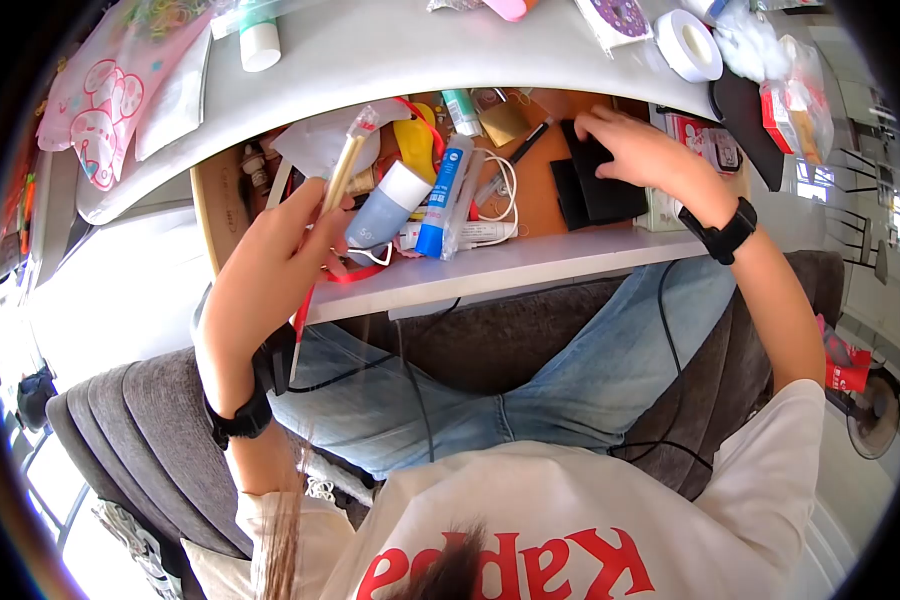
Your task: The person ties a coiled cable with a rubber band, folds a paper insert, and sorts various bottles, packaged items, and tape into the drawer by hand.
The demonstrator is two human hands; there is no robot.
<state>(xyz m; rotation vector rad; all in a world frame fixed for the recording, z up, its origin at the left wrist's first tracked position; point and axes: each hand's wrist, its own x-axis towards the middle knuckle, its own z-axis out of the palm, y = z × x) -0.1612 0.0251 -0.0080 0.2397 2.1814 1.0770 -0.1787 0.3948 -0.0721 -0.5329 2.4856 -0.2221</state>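
My left hand (pixel 280 260) is closed around a long, thin, pale stick-like item (pixel 345 168), partly in clear plastic, held tilted over the left side of the open drawer (pixel 510 265). Close by its fingers lie a blue bottle with a white cap (pixel 378 215) and a blue-and-white tube (pixel 443 200). At the drawer's right side, my right hand (pixel 635 150) is on a flat black case (pixel 608 195), its fingers bent over the upper edge. The fingertips are partly hidden. A second black piece (pixel 568 195) lies beside the case, at its left.
The drawer also holds a white cable (pixel 508 190), a gold-coloured box (pixel 505 123), a black pen (pixel 532 140) and a yellow item (pixel 416 140). On the desktop are a tape roll (pixel 689 46) and a pink printed bag (pixel 105 100). Dark cables (pixel 410 375) hang across my lap.
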